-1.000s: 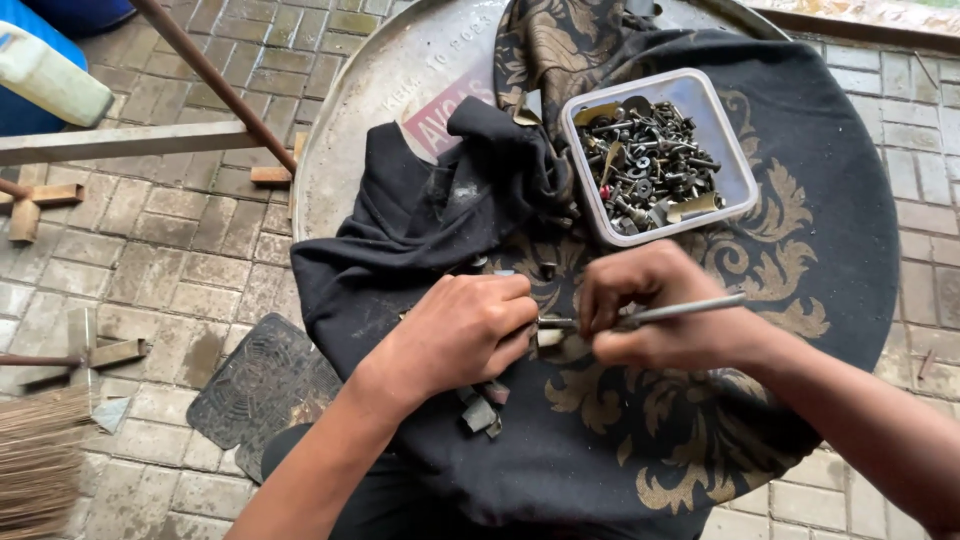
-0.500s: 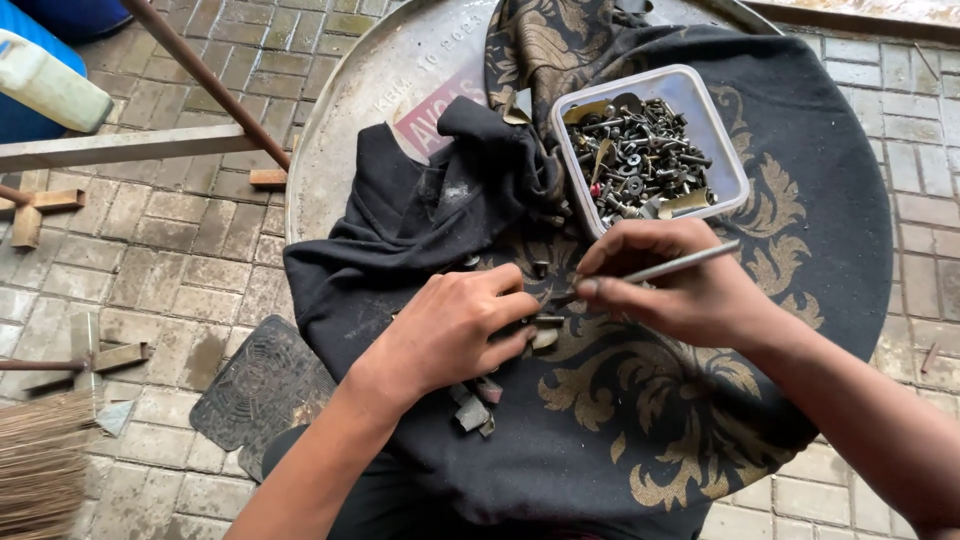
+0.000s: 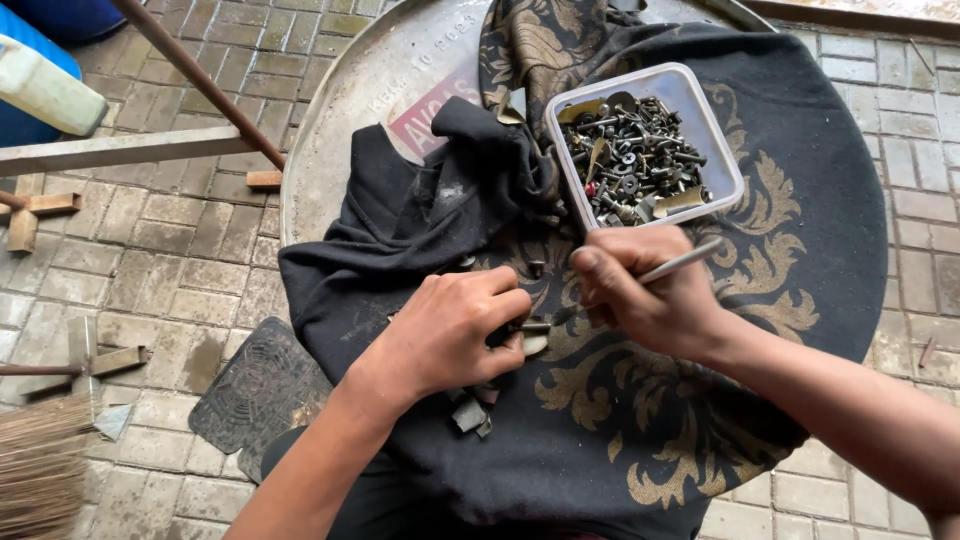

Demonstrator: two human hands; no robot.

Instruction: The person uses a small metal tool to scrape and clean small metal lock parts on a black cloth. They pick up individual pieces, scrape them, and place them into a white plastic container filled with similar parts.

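My left hand (image 3: 455,330) pinches a small metal part (image 3: 533,328) down on a black cloth with gold leaf patterns (image 3: 800,190). My right hand (image 3: 640,290) grips a thin grey metal tool (image 3: 685,260), whose tip points at that small part. A few dark metal pieces (image 3: 470,412) lie on the cloth just below my left wrist. Behind my right hand stands a clear plastic tub (image 3: 722,150) holding several bolts, screws and washers.
The cloth covers a round metal drum lid (image 3: 350,110) set on a brick-paved floor (image 3: 170,260). A dark embossed mat (image 3: 255,385) lies at the lid's left. Wooden and metal bars (image 3: 120,148), a broom (image 3: 35,465) and a white jug (image 3: 45,85) are at the left.
My right hand has swung the tool from lying level to a steeper tilt and shifted slightly up and left. My left hand stays on the small part.
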